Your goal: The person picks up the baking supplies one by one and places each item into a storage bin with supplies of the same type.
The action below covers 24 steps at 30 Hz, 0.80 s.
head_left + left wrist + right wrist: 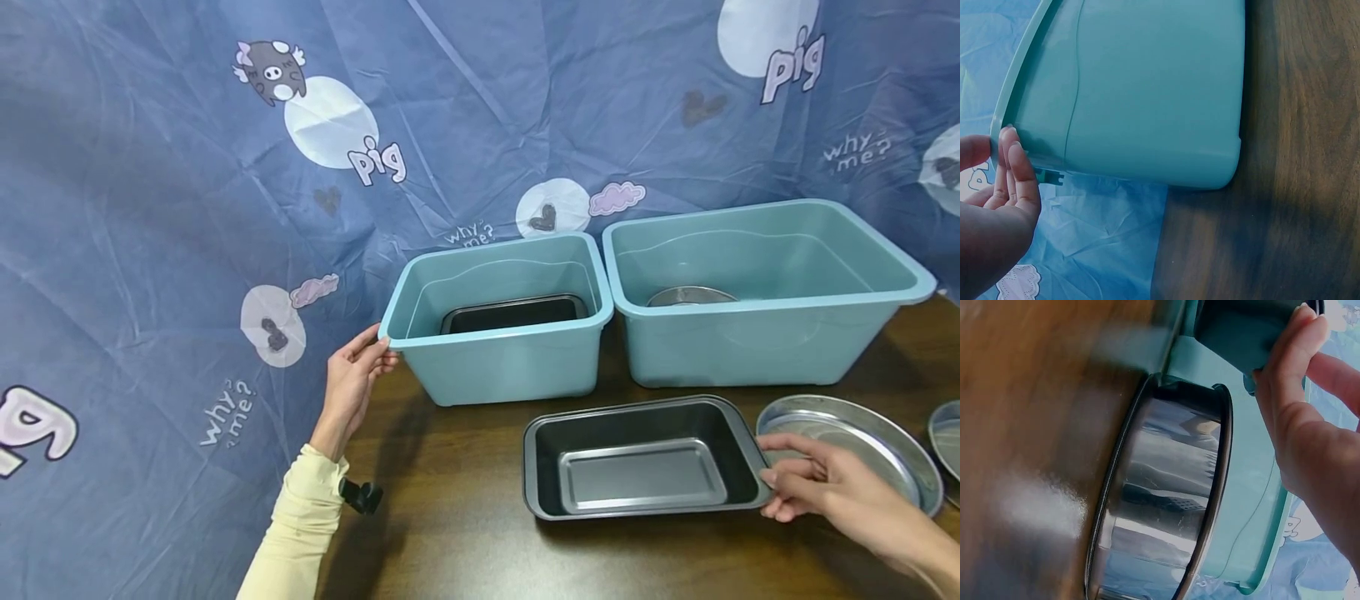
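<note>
My right hand [832, 487] pinches the right rim of a dark rectangular loaf pan [641, 475], thumb on top. In the right wrist view the loaf pan [1241, 334] appears raised off the table, beyond a shiny round cake pan [1169, 469]. My left hand [352, 379] grips the front left corner of a teal bin [510, 371]; the left wrist view shows its fingers [1022, 172] under the rim. A dark pan [517, 315] lies inside that bin, partly hidden by the front wall.
A second, larger teal bin [735, 346] stands to the right, with a round metal pan [690, 294] partly visible inside. On the wooden table [450, 517], a round pan [832, 417] lies behind my right hand, and another [948, 433] at the right edge. Patterned blue cloth [187, 208] hangs behind.
</note>
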Each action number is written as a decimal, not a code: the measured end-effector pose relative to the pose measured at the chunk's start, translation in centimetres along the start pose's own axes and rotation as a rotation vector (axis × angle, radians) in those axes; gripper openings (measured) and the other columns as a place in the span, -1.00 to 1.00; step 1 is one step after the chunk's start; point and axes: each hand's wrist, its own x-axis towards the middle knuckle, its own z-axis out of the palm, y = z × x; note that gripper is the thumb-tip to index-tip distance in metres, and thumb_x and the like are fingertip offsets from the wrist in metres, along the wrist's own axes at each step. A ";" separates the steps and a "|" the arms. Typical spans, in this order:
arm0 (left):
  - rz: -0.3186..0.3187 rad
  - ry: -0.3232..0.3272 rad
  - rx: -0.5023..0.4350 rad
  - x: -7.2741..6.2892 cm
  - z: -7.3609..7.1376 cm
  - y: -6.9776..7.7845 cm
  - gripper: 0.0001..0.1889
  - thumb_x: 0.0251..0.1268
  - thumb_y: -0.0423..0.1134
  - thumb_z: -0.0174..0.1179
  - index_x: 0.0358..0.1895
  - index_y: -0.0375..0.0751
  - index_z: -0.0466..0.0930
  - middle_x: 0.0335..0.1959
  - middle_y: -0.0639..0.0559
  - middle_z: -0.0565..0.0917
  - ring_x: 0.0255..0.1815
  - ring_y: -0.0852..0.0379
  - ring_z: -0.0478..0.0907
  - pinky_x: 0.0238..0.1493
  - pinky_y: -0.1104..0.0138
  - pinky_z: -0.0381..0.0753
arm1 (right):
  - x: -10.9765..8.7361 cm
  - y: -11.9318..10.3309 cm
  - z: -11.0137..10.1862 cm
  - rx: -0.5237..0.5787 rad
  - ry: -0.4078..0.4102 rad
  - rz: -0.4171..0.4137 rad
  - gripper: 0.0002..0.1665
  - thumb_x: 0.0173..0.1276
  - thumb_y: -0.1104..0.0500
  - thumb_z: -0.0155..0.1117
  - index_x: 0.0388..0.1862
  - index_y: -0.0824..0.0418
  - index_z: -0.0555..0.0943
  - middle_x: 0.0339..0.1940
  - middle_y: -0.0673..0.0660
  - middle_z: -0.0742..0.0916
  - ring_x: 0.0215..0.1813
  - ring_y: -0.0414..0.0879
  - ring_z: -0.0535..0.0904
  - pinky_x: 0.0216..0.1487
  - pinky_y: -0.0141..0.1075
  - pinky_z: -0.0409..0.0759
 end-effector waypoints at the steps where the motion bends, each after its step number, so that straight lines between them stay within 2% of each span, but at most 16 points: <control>1: 0.000 0.001 0.000 0.0 0.0 0.0 -0.53 0.54 -0.49 0.10 0.42 -0.58 0.34 -0.43 0.04 0.71 -0.44 0.24 0.65 -0.32 0.47 0.64 | 0.0 0.0 0.0 -0.003 0.009 -0.011 -0.45 0.56 0.49 -0.03 0.34 0.82 0.06 -0.24 0.27 0.74 -0.35 -0.05 0.73 -0.35 -0.23 0.73; 6: 0.000 -0.002 -0.008 0.0 0.0 0.1 -0.53 0.53 -0.51 0.09 0.42 -0.61 0.33 -0.44 0.05 0.71 -0.44 0.24 0.65 -0.31 0.47 0.64 | -0.2 -0.1 0.2 -0.004 0.042 -0.065 -0.50 0.55 0.51 -0.01 0.31 0.78 0.12 -0.31 0.14 0.76 -0.38 -0.06 0.71 -0.37 -0.25 0.71; 9: -0.002 -0.004 -0.009 0.0 0.0 0.1 -0.53 0.54 -0.50 0.10 0.42 -0.61 0.33 -0.44 0.05 0.70 -0.43 0.24 0.65 -0.31 0.48 0.64 | -0.4 -0.2 0.3 -0.005 0.059 -0.060 -0.53 0.55 0.50 0.00 0.30 0.75 0.15 -0.35 0.10 0.75 -0.40 -0.06 0.69 -0.39 -0.26 0.69; 14: -0.007 -0.005 -0.003 -0.1 0.0 0.2 -0.53 0.54 -0.49 0.10 0.42 -0.60 0.33 -0.43 0.06 0.70 -0.42 0.24 0.65 -0.31 0.48 0.64 | -0.7 -0.5 0.3 -0.012 0.081 -0.032 -0.54 0.56 0.50 0.00 0.30 0.72 0.15 -0.39 0.11 0.72 -0.43 -0.05 0.67 -0.40 -0.26 0.65; 21: -0.005 0.001 -0.001 0.0 0.0 0.1 -0.54 0.54 -0.50 0.10 0.41 -0.59 0.35 -0.43 0.04 0.70 -0.43 0.23 0.65 -0.32 0.48 0.64 | -0.7 -0.2 0.2 -0.023 0.134 -0.069 -0.55 0.57 0.48 0.04 0.32 0.66 0.21 -0.39 0.16 0.73 -0.44 0.00 0.66 -0.39 -0.24 0.66; 24: -0.006 -0.002 -0.002 0.0 0.0 0.0 -0.53 0.54 -0.50 0.10 0.42 -0.58 0.34 -0.43 0.05 0.71 -0.43 0.23 0.66 -0.31 0.48 0.64 | -0.6 0.1 0.1 -0.009 0.161 -0.083 -0.59 0.57 0.48 0.05 0.32 0.52 0.30 -0.38 0.18 0.74 -0.44 0.02 0.66 -0.39 -0.23 0.67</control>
